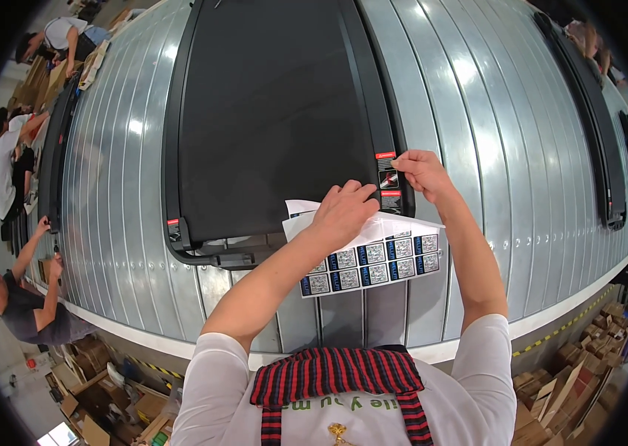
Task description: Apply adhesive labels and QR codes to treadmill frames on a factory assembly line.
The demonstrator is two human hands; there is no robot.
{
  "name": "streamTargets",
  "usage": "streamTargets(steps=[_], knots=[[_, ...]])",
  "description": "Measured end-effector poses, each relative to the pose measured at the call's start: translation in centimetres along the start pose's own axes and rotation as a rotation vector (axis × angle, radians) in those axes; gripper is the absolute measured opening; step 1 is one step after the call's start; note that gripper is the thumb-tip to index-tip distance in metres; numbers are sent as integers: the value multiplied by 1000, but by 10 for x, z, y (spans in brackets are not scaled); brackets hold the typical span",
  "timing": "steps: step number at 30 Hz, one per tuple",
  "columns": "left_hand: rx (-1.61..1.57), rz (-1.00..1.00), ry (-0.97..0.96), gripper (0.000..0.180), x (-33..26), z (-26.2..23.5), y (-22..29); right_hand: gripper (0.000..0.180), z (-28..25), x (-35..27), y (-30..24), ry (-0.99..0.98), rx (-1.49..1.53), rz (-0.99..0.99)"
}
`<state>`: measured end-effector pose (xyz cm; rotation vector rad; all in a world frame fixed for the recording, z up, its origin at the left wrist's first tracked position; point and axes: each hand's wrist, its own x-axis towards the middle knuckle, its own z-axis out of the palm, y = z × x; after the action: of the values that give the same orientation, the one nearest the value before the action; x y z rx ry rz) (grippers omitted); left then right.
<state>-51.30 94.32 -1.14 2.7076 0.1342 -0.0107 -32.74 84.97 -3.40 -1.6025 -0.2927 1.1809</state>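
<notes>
A black treadmill deck (277, 111) lies on a metal slat conveyor (477, 134) in front of me. My left hand (343, 212) holds a white sheet of square labels (373, 260) against the deck's near right corner. My right hand (418, 171) pinches a small label (388, 178) onto the deck's black right side rail, beside red and white warning stickers. Several blue-and-white labels remain in rows on the sheet.
Another black treadmill (596, 141) lies on the conveyor to the right, and one more (54, 149) at the left. Other people (17, 297) work along the left side. Cardboard boxes (574, 379) are stacked on the floor below the conveyor's edge.
</notes>
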Motion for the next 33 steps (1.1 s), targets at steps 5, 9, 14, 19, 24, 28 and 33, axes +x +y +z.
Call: streamTargets(steps=[5, 9, 14, 19, 24, 28, 33], knots=[[11, 16, 0, 9, 2, 1, -1, 13, -2, 2, 1, 27, 3, -6], [21, 16, -32, 10, 2, -2, -1, 12, -2, 2, 2, 24, 0, -22], [28, 34, -47, 10, 4, -4, -1, 12, -1, 2, 1, 32, 3, -31], [37, 107, 44, 7, 5, 0, -2, 11, -2, 1, 1, 33, 3, -32], [41, 93, -14, 6, 10, -5, -1, 12, -1, 1, -1, 36, -9, -29], [47, 72, -80, 9, 13, -7, 0, 13, -2, 1, -2, 49, -24, -36], [57, 68, -110, 7, 16, -10, 1, 12, -2, 3, -2, 63, -47, -52]])
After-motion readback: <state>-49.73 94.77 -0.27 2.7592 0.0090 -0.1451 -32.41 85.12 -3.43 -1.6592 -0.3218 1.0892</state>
